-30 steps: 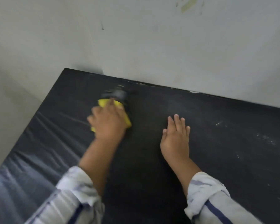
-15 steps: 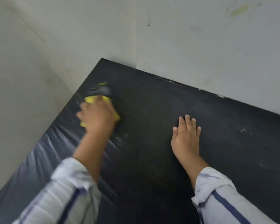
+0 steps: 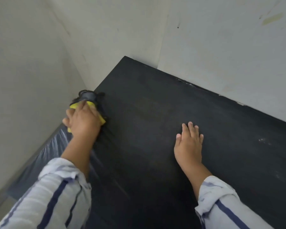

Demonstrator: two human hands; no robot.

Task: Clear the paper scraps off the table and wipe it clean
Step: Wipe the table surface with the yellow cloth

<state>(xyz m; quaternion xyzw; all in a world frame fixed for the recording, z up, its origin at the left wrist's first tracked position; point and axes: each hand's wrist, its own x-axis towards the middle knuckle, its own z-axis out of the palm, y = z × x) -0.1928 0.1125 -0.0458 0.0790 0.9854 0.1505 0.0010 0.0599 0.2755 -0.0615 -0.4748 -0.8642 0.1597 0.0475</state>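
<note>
A black table [image 3: 155, 113] fills the middle and right of the view. My left hand [image 3: 83, 122] presses a yellow sponge with a dark scouring side [image 3: 89, 100] at the table's left edge, partly past the edge. Most of the sponge is hidden under my fingers. My right hand [image 3: 189, 142] lies flat on the tabletop, palm down, fingers together, holding nothing. A few faint white specks [image 3: 262, 140] show on the tabletop to the right. No paper scraps are visible.
Pale walls [image 3: 221, 47] stand right behind the table and meet in a corner. Another wall [image 3: 23, 80] is close on the left. Shiny dark plastic film [image 3: 51, 149] covers the table's left side below the edge.
My left hand has slid the sponge leftward across the tabletop to its left edge. The view has swung left. My right hand has stayed flat on the table.
</note>
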